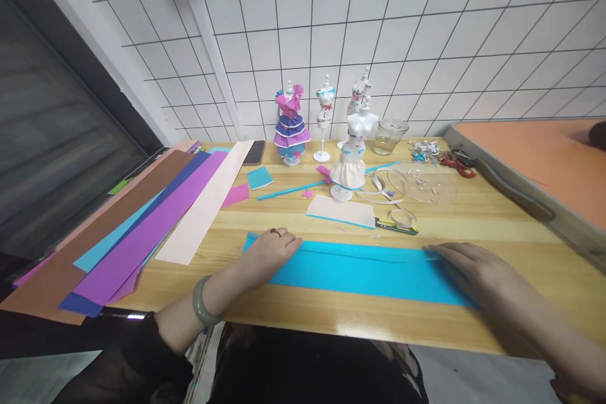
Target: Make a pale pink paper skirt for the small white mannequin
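A long strip of bright blue crepe paper [350,271] lies across the table in front of me, with a crease or narrow fold along its far edge. My left hand [272,254] rests on the strip's left end, palm down, fingers together and fairly straight; its thumb is hidden. Over at the right end, my right hand [473,268] touches the paper with fingers stretched out along the far corner, slightly blurred. Beyond the strip are a pale paper piece with a blue edge [341,211] and a yellow-and-black craft knife [398,226].
Several small dress-form mannequins stand at the back, one in a pale skirt [348,173], another in a ruffled purple dress [292,129]. Coloured paper strips [156,227] cover the left side. A glass cup [390,137], red-handled scissors [457,164] and an orange board [534,158] are rightward.
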`<state>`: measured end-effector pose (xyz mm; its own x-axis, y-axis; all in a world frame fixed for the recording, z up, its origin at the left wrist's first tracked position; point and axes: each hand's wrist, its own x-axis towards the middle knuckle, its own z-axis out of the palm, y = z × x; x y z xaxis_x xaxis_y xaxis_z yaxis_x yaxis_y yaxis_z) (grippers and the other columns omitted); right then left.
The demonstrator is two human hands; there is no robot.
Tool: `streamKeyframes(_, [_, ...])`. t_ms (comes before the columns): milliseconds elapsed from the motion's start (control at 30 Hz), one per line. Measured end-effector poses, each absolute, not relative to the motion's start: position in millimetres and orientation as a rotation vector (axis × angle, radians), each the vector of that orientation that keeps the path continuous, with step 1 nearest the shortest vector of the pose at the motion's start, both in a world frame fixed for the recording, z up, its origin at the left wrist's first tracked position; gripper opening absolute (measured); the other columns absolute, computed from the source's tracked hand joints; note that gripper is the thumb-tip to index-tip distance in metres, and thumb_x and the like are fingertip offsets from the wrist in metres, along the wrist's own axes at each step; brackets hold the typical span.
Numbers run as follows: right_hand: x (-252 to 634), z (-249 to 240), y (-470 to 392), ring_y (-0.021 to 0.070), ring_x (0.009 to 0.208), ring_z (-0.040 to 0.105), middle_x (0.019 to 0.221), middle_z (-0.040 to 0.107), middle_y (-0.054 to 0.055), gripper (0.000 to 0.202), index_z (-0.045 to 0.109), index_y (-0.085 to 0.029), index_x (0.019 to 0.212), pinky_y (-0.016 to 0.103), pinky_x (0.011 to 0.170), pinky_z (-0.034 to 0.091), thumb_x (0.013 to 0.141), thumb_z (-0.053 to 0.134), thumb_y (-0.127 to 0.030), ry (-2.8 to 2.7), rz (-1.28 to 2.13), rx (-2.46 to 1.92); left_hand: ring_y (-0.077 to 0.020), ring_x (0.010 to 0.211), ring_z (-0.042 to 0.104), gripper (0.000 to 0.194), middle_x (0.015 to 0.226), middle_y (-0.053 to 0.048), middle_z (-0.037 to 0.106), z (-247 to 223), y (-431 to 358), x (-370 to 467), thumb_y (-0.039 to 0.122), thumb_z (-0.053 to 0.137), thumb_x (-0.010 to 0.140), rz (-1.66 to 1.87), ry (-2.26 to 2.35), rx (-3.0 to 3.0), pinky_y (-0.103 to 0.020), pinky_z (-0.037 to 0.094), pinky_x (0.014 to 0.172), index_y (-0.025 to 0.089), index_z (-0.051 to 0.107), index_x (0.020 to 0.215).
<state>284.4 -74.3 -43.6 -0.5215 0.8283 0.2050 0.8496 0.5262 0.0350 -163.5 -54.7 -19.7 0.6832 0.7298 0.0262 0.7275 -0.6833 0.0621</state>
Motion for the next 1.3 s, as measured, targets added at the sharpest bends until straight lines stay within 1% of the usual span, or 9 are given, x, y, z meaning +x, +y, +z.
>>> streamKeyframes(200, [301,-43,-60,0.0291,0.101,0.071,0.112,0.073,0.017,0.035,0.073,-0.014,0.113,0.038,0.089,0.056,0.096,0.044,-0.02,-2.58,-0.095,-1.47,-0.0261,0.106,0.057,0.026,0.107,-0.011,0.064,-23,-41,-172,0.028,0.047,0.095,0.163,1.367,2.586,-0.041,0.047,0.093,0.018,0.063,0.114])
streamKeyframes(300, [305,-41,-60,0.0271,0.098,0.072,0.108,0.074,0.015,0.033,0.073,-0.017,0.113,0.035,0.085,0.057,0.095,0.045,-0.019,-2.524,-0.009,-1.496,-0.0232,0.103,0.059,0.02,0.104,-0.007,0.065,-22,-33,-177,0.033,0.054,0.092,0.181,1.344,2.421,-0.038,0.046,0.092,0.02,0.064,0.104])
streamKeyframes(433, [306,-39,-60,0.0274,0.094,0.072,0.106,0.075,0.016,0.033,0.073,-0.017,0.107,0.035,0.083,0.056,0.091,0.044,-0.013,-2.515,0.006,-1.497,-0.0218,0.098,0.06,0.013,0.095,-0.005,0.065,-20,-27,-178,0.032,0.056,0.09,0.169,1.331,2.355,-0.035,0.046,0.088,0.02,0.062,0.089])
streamKeyframes(633, [305,-33,-63,0.0231,0.088,0.073,0.099,0.076,0.011,0.028,0.069,-0.02,0.098,0.031,0.076,0.056,0.088,0.045,-0.013,-2.453,0.102,-1.5,-0.0207,0.094,0.062,0.017,0.097,-0.005,0.069,-9,-27,-183,0.027,0.047,0.095,0.234,1.336,2.374,-0.034,0.047,0.085,0.019,0.063,0.092])
streamKeyframes(733, [303,-22,-64,0.0247,0.082,0.072,0.094,0.075,0.01,0.021,0.066,-0.021,0.095,0.035,0.072,0.055,0.086,0.048,-0.017,-2.375,-0.071,-1.475,-0.02,0.09,0.063,0.02,0.093,-0.005,0.069,3,-26,-195,0.029,0.047,0.097,0.439,1.338,2.496,-0.034,0.047,0.082,0.019,0.064,0.092])
streamKeyframes(900, [296,-10,-68,0.0274,0.086,0.067,0.095,0.072,0.012,0.012,0.062,-0.021,0.096,0.042,0.078,0.051,0.089,0.054,-0.025,-2.284,-0.388,-1.28,-0.0198,0.088,0.061,0.016,0.088,-0.006,0.069,23,-37,-216,0.025,0.051,0.097,0.86,1.337,2.768,-0.033,0.044,0.077,0.017,0.064,0.092])
streamKeyframes(1033, [287,-31,-80,0.0287,0.101,0.066,0.107,0.071,0.014,0.021,0.066,-0.02,0.105,0.045,0.087,0.051,0.093,0.048,-0.02,-2.363,-0.253,-1.242,-0.0174,0.086,0.061,0.018,0.087,-0.005,0.068,17,-56,-226,0.021,0.05,0.098,0.71,1.252,2.836,-0.032,0.044,0.077,0.017,0.066,0.093])
streamKeyframes(1133, [284,-56,-92,0.0271,0.103,0.068,0.109,0.073,0.011,0.022,0.07,-0.023,0.105,0.043,0.089,0.054,0.093,0.051,-0.026,-2.486,-0.094,-1.191,-0.0171,0.085,0.06,0.023,0.087,-0.004,0.068,2,-68,-230,0.02,0.047,0.099,0.538,1.22,2.846,-0.031,0.044,0.077,0.018,0.067,0.09])
streamKeyframes(1300, [287,-75,-104,0.0255,0.105,0.07,0.117,0.071,0.01,0.026,0.072,-0.025,0.112,0.04,0.088,0.058,0.092,0.056,-0.032,-2.518,-0.05,-1.206,-0.0223,0.099,0.06,0.026,0.099,-0.009,0.069,-16,-81,-214,0.034,0.049,0.098,0.491,1.19,2.82,-0.036,0.045,0.086,0.015,0.065,0.108])
